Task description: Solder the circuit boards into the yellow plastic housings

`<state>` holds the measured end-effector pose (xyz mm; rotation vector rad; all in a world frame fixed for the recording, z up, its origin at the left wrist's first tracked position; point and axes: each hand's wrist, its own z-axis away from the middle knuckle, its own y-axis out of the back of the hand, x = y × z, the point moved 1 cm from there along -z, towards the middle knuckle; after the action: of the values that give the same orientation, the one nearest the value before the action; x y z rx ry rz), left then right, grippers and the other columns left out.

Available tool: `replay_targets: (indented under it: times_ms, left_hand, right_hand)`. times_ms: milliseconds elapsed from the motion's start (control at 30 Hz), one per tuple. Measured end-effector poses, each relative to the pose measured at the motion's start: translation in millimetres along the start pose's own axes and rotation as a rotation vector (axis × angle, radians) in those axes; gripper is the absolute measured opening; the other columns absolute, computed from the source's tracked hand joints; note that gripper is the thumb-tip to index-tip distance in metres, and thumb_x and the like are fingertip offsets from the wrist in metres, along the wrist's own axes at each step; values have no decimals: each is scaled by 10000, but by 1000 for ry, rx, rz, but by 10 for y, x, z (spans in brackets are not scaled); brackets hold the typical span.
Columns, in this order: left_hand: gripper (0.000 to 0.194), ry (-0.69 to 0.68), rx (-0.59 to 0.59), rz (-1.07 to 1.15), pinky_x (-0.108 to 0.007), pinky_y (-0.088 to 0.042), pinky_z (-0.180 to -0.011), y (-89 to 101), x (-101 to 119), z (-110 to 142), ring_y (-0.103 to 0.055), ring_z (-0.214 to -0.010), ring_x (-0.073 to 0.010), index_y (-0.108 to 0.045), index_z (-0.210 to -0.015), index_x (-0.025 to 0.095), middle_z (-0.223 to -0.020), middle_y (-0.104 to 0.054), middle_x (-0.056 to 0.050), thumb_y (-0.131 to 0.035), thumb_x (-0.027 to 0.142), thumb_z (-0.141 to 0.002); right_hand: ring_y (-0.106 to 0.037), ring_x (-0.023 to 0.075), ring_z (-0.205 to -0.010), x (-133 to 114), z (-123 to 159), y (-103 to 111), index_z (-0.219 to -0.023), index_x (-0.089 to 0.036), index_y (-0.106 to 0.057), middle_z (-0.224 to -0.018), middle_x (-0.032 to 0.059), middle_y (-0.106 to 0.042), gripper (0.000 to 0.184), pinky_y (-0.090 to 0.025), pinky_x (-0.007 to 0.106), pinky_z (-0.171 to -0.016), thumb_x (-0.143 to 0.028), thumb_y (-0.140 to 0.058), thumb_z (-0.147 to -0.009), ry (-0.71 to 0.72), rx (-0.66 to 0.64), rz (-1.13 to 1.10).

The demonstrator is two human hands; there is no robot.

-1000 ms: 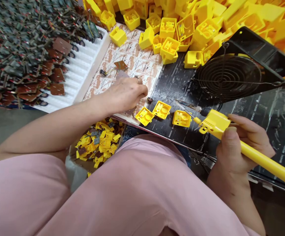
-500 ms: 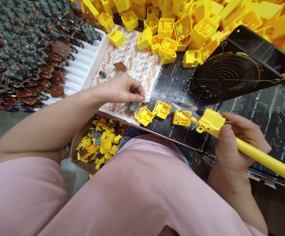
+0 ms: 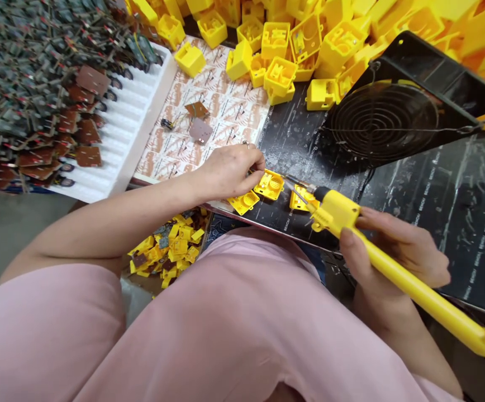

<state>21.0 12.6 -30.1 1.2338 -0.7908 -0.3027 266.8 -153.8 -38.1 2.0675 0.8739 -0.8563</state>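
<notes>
Head view: the black work surface (image 3: 397, 206) carries all parts except the carton. A white foam tray (image 3: 146, 120) holds densely packed circuit boards (image 3: 37, 72); bare ribs show along its inner side. A heap of yellow housings (image 3: 280, 39), many open-topped, lies at the rear, beside a black fan (image 3: 389, 123). Below the edge, a carton (image 3: 143, 281) contains yellow pieces (image 3: 179, 245) mixed with grey ones. The right hand (image 3: 418, 254) is closed around the yellow soldering iron (image 3: 427, 301), its tip near the right-hand open case (image 3: 303, 196). The left hand (image 3: 228, 170), fingertips drawn together, is at the middle open case (image 3: 271, 185); whether it grips anything cannot be told. The left-hand open case (image 3: 246, 202) sits partly beneath it.
</notes>
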Motion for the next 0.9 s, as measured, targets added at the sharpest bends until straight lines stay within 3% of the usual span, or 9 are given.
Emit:
replay_targets:
  times_ms: [100, 267, 467, 633, 733, 900]
  left_hand:
    - [341, 0, -31, -59, -355, -557, -880, 13, 29, -4, -747, -981, -245, -775, -1056, 182, -1024, -801, -87, -482, 317, -945]
    - [402, 48, -114, -155, -445, -567, -921, 73, 136, -31, -757, -1086, -339, -769, -1111, 143, -1069, -794, -150, -434, 306, -962]
    - [387, 18, -125, -206, -425, -562, -875, 91, 179, -49, -755, -1070, -335, -766, -1103, 150, -1051, -790, -144, -437, 292, -959]
    - [366, 8, -98, -217, -390, -552, -851, 88, 164, -54, -756, -1030, -300, -768, -1082, 168, -1019, -792, -115, -450, 293, -955]
    - [380, 15, -116, -221, -401, -561, -875, 94, 174, -60, -758, -1036, -304, -770, -1102, 160, -1031, -792, -118, -449, 299, -952]
    - [396, 26, -107, -223, -420, -567, -857, 89, 182, -62, -757, -1044, -326, -775, -1101, 149, -1035, -790, -127, -440, 294, -947]
  right_hand:
    - [-769, 179, -685, -89, -22, -34, -1056, -267, -769, -877, -6, -817, 286, -635, 293, -585, -166, -885, -816, 221, -110, 27]
    - [-751, 147, -640, -158, -115, -91, -922, -255, -679, -826, -36, -795, 246, -567, 246, -510, -140, -878, -834, 292, -211, 134]
    - [-736, 151, -614, -151, -202, -124, -946, -245, -684, -771, -29, -776, 275, -498, 256, -464, -176, -917, -818, 473, -293, 169]
    - [-736, 141, -636, -152, -235, -41, -959, -234, -692, -813, -16, -789, 276, -521, 250, -493, -162, -916, -816, 485, -356, 148]
    - [-737, 134, -650, -156, -223, -20, -976, -259, -692, -836, -34, -793, 251, -547, 248, -520, -170, -891, -851, 427, -337, 186]
    - [-710, 128, -611, -154, -208, -71, -930, -241, -687, -788, -32, -775, 251, -559, 250, -517, -183, -910, -831, 464, -287, 161]
